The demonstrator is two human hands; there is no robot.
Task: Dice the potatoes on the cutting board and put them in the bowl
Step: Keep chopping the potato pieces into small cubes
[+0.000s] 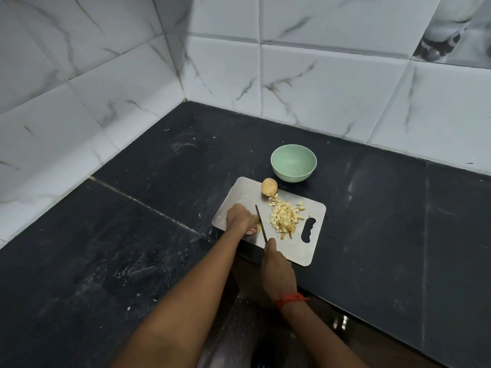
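Potato dice (pixel 285 217) lie heaped on the steel cutting board (pixel 300 251), a whole potato (pixel 269 186) at its far edge; the green bowl (pixel 293 163) stands just beyond on the dark tabletop (pixel 372 208). My left grip (pixel 240 217) curls over a potato piece (pixel 258 224), mostly hidden; my right grip (pixel 277 269) clasps the knife (pixel 263 233), blade beside my left fingers.

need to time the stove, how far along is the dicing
Done: a pile of diced potato lies on the cutting board. In hand: the left hand holds a potato piece while the right hand grips the knife cutting it. Left: one whole potato is uncut, and the green bowl is empty.
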